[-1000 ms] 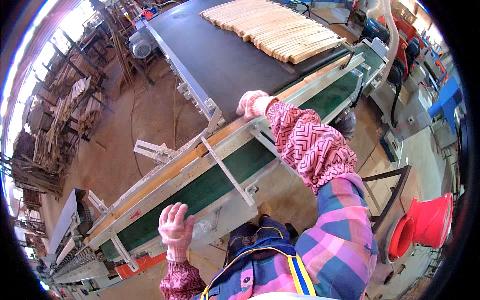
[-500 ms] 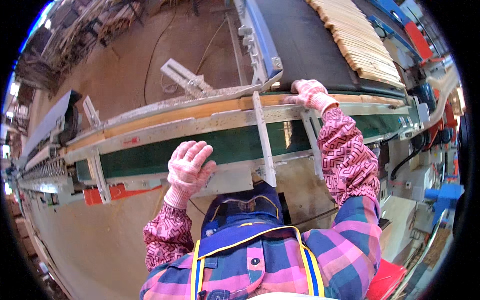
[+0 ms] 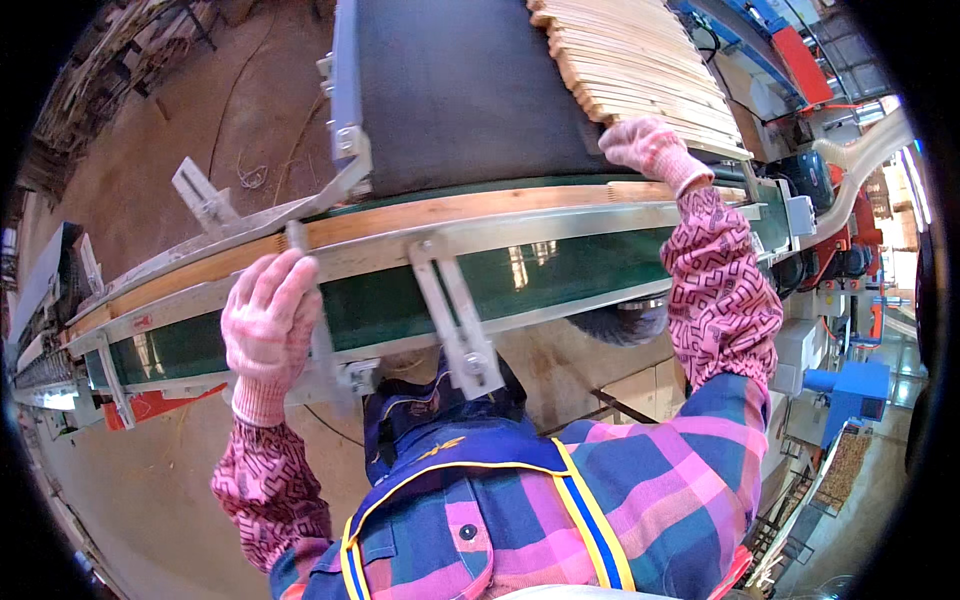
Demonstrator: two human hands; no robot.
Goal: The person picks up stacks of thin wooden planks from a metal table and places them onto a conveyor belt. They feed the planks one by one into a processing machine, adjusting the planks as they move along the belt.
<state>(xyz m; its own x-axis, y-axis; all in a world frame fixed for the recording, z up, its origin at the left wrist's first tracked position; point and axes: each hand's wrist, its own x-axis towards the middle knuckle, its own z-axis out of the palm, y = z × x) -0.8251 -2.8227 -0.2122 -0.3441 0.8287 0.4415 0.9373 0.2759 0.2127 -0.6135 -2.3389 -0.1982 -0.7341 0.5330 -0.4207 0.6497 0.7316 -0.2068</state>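
Both my hands wear pale pink knit gloves. My left hand (image 3: 270, 325) hovers at the near rail beside a slotted metal bracket, its fingers stretched out and holding nothing that shows. Farther off to the right, my right hand (image 3: 655, 152) curls its fingers over the near edge of a row of wooden strips (image 3: 650, 75); its fingertips are partly hidden. These pale strips lie side by side on a wide black belt (image 3: 470, 95). Between my hands and that belt, a long wooden strip (image 3: 440, 212) lies in a channel along metal guide rails.
A green conveyor belt (image 3: 590, 258) runs across in front of me, with a slotted metal arm (image 3: 458, 325) over it. A blue-grey side rail (image 3: 347, 90) edges the black belt. Machinery with a pale hose (image 3: 860, 160) stands at the right; stacked wood (image 3: 90, 110) lies far left.
My right hand has left the wood in the channel and reached away to the row of strips. My left hand has moved left along the rail. The view has shifted rightward.
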